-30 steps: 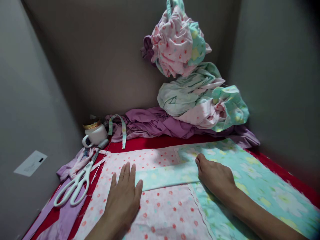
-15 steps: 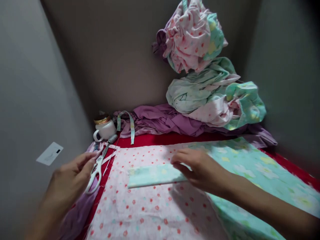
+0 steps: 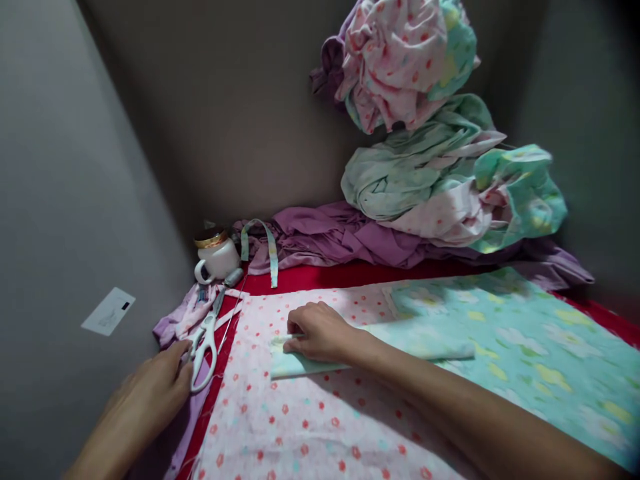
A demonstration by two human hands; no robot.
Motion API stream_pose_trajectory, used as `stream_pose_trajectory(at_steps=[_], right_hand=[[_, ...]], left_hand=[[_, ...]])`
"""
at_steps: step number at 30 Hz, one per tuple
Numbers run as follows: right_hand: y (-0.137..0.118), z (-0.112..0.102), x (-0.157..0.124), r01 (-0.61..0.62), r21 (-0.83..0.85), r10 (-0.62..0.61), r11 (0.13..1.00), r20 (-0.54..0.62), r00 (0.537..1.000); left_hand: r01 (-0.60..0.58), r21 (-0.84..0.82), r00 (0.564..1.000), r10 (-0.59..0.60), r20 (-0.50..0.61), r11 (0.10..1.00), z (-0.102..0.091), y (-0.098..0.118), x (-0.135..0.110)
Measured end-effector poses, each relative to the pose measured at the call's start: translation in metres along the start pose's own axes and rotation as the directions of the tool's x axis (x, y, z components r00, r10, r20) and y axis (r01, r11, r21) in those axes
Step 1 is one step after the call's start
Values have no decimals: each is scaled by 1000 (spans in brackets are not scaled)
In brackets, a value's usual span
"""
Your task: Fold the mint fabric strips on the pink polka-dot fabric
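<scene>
Your left hand (image 3: 145, 393) is low on the left, fingers at the left loop of the white-handled scissors (image 3: 208, 323); the hand hides part of that loop, so can't tell if the grip is closed on it. Scissors lie at the left edge of the work, blades pointing far, handles near. Your right hand (image 3: 320, 331) is over the left end of the folded mint floral strip (image 3: 425, 341), fingers loosely curled, thumb down at the cloth; can't tell whether it pinches the strip or just rests there. Strip lies left to right, left end on the pink dotted fabric (image 3: 300, 427), right end on the mint floral fabric (image 3: 545, 347), your forearm crossing above it. Both fabrics are spread on a red cloth (image 3: 320, 275), pink left, mint right. Thin metal rod (image 3: 226, 333) just right of the scissors. Far left: white mug (image 3: 220, 260) with a gold-coloured top, narrow floral band (image 3: 273, 257) looped to its right. Far side: crumpled purple fabric (image 3: 345, 233), mint-and-pink heap (image 3: 415, 177) above it toward the right, pink dotted bundle (image 3: 395, 60) higher up. White label (image 3: 109, 311) on the left wall (image 3: 60, 200).
</scene>
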State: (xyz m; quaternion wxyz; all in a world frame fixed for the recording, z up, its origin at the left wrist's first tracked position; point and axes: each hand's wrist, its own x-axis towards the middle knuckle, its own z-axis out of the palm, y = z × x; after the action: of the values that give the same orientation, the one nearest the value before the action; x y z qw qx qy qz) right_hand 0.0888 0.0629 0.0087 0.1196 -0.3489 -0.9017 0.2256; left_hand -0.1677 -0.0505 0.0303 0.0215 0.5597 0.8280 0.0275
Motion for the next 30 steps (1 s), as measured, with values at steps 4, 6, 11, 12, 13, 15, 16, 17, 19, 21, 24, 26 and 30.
stream_pose_trajectory(at_steps=[4, 6, 11, 12, 13, 15, 16, 17, 19, 21, 24, 26, 30], right_hand=[[4, -1, 0, 35, 60, -35, 998, 0, 999], [6, -3, 0, 55, 117, -57, 992, 10, 998], [11, -9, 0, 76, 299, -94, 951, 49, 994], [12, -8, 0, 72, 332, -96, 940, 56, 994], [14, -7, 1, 70, 363, -99, 929, 62, 993], [17, -4, 2, 68, 416, -107, 907, 71, 992], [19, -2, 4, 70, 435, -111, 898, 71, 991], [21, -1, 5, 73, 447, -114, 891, 66, 991], [23, 2, 9, 75, 451, -105, 889, 40, 994], [23, 1, 11, 73, 430, -79, 900, -3, 997], [22, -7, 5, 69, 359, -50, 931, -61, 997], [23, -18, -8, 62, 289, -43, 955, -70, 997], [37, -44, -49, 23, 140, -21, 990, -13, 1000]], left_hand=[[44, -252, 992, -72, -101, 967, -5, 35, -7], [-15, -533, 986, -75, -146, 846, 0, 56, -9], [68, -867, 986, 99, 133, 493, 21, 100, -3], [98, -883, 978, 119, 170, 459, 24, 106, -1], [126, -891, 970, 133, 202, 437, 26, 109, 0], [174, -899, 953, 160, 256, 403, 27, 112, 2], [189, -901, 945, 176, 274, 390, 27, 112, 2], [198, -903, 938, 193, 287, 381, 27, 111, 1], [197, -904, 931, 218, 294, 379, 26, 108, 0], [180, -896, 935, 214, 284, 405, 28, 106, -1], [100, -868, 976, 124, 182, 487, 32, 105, -5], [3, -828, 998, 56, 41, 561, 34, 105, -9], [-218, -646, 976, 170, -138, 731, 33, 110, -18]])
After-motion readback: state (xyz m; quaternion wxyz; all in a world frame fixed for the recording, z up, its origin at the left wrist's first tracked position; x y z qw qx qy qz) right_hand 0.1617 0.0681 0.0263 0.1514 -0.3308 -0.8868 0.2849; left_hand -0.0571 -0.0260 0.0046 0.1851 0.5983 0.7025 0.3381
